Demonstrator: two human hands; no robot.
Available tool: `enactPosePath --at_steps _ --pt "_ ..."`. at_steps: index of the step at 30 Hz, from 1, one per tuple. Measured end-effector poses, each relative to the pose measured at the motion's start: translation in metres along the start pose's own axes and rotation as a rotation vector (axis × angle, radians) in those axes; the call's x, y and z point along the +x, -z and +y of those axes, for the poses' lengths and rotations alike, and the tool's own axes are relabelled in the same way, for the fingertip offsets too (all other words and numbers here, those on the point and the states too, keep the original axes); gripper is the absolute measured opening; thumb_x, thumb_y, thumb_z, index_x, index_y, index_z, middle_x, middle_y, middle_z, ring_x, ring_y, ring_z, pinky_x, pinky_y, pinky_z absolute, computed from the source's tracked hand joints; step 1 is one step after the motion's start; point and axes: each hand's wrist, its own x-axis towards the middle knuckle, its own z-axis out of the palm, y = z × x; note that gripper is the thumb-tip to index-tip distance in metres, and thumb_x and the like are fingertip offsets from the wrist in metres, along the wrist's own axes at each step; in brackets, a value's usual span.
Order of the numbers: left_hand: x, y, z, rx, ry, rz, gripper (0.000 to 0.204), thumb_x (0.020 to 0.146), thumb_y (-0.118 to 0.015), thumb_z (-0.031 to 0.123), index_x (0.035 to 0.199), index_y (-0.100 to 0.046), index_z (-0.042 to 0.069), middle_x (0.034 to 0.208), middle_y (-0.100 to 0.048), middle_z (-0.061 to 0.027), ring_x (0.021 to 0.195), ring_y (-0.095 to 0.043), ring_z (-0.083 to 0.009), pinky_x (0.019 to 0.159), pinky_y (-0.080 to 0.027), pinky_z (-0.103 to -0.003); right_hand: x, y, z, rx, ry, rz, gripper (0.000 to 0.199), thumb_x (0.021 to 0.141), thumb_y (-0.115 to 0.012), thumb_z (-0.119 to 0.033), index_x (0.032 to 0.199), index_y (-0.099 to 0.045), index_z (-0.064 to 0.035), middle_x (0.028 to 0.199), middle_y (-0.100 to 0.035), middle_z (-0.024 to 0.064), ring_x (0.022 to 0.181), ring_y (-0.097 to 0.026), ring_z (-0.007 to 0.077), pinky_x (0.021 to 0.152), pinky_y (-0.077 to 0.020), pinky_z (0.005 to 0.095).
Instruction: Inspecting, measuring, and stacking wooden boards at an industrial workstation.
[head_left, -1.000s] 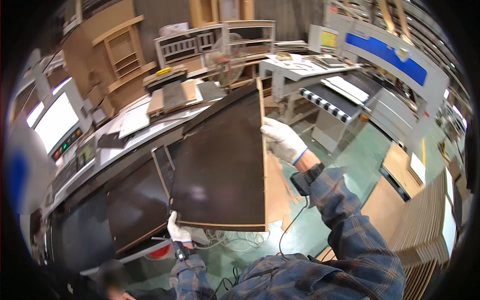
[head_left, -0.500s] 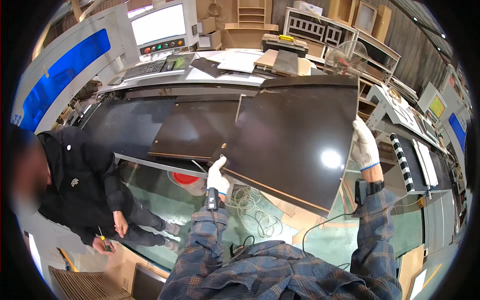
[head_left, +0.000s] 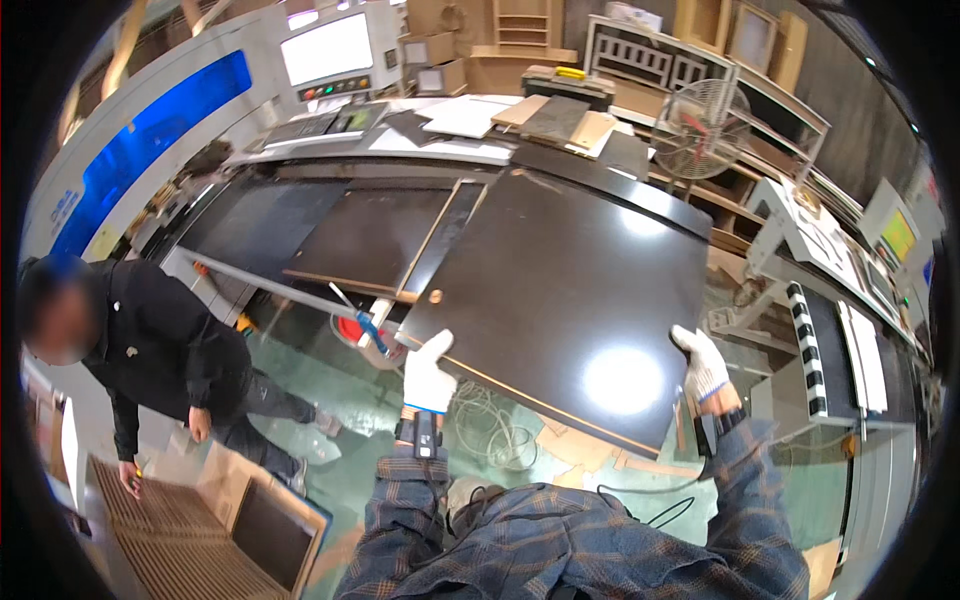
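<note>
1. One co-worker in black [head_left: 150,340] bends at the left.
2. Two gloved hands, left hand [head_left: 428,375] and right hand [head_left: 703,363], each clamp the near edge of one large dark panel [head_left: 575,290].
3. Two smaller dark panels [head_left: 370,235] lie on the machine table [head_left: 300,170] beyond; green workshop floor [head_left: 370,390] below.

I see one large dark panel [head_left: 570,300], nearly black-brown, flat and rectangular, with a glossy face that throws back a bright round glare near its lower right. Its near long edge shows a pale raw core as a thin light line. A small round light dot sits by its lower left corner. It lies roughly level, tilted slightly, its far end over the machine bed and its near end out over the green floor. My gloved left hand [head_left: 428,375] grips its lower left corner; my gloved right hand [head_left: 703,365] clasps its right edge.
</note>
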Motion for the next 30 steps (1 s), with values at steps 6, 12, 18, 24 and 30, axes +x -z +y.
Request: enactPosePath --at_steps 6,12,18,24,30 --pt "-0.071 -0.033 -0.018 0.617 -0.319 -0.276 0.048 0.09 -0.069 -0.003 0.137 -0.06 0.006 0.118 -0.069 -0.0069 0.109 -0.068 -0.0216 0.094 -0.056 -0.035 -0.032 0.084 0.055 0.095 -0.035 0.186 0.039 0.099 -0.071 -0.016 0.136 -0.063 -0.0042 0.13 -0.069 0.008 0.117 -0.067 0.0263 0.102 -0.055 0.0424" --pt "-0.104 -0.115 0.027 -0.09 0.101 -0.142 0.049 0.087 -0.074 -0.009 0.134 -0.061 -0.001 0.118 -0.07 -0.0089 0.105 -0.07 -0.0203 0.091 -0.059 -0.035 -0.023 0.14 0.103 0.151 -0.09 0.222 0.043 0.102 -0.07 -0.026 0.137 -0.063 -0.0017 0.134 -0.068 0.0101 0.122 -0.064 0.0288 0.109 -0.0504 0.0459" --pt "-0.115 -0.137 0.025 0.496 -0.001 -0.265 0.026 0.09 -0.08 0.005 0.114 -0.073 -0.004 0.105 -0.077 -0.0077 0.092 -0.073 -0.0137 0.082 -0.06 -0.031 0.049 0.19 0.166 0.044 -0.306 0.197 0.057 0.101 -0.07 -0.043 0.143 -0.06 -0.0056 0.145 -0.064 0.0103 0.135 -0.057 0.0308 0.122 -0.0372 0.0477" --pt "-0.127 -0.132 0.041 0.556 0.068 -0.3 0.022 0.091 -0.08 0.007 0.109 -0.072 -0.001 0.094 -0.078 -0.0059 0.083 -0.073 -0.0123 0.074 -0.059 -0.029 0.084 0.137 0.196 0.243 -0.479 -0.041 0.061 0.108 -0.052 -0.053 0.147 -0.055 -0.0057 0.152 -0.058 0.013 0.14 -0.053 0.0309 0.124 -0.0348 0.0503" --pt "-0.14 -0.146 0.047 0.509 0.092 -0.162 0.022 0.09 -0.079 0.007 0.109 -0.071 0.0 0.092 -0.077 -0.0047 0.078 -0.071 -0.0115 0.07 -0.056 -0.028 0.119 0.125 0.202 0.194 -0.584 -0.055 0.055 0.108 -0.057 -0.047 0.146 -0.056 -0.0068 0.147 -0.062 0.0117 0.136 -0.056 0.0327 0.12 -0.0389 0.0532"
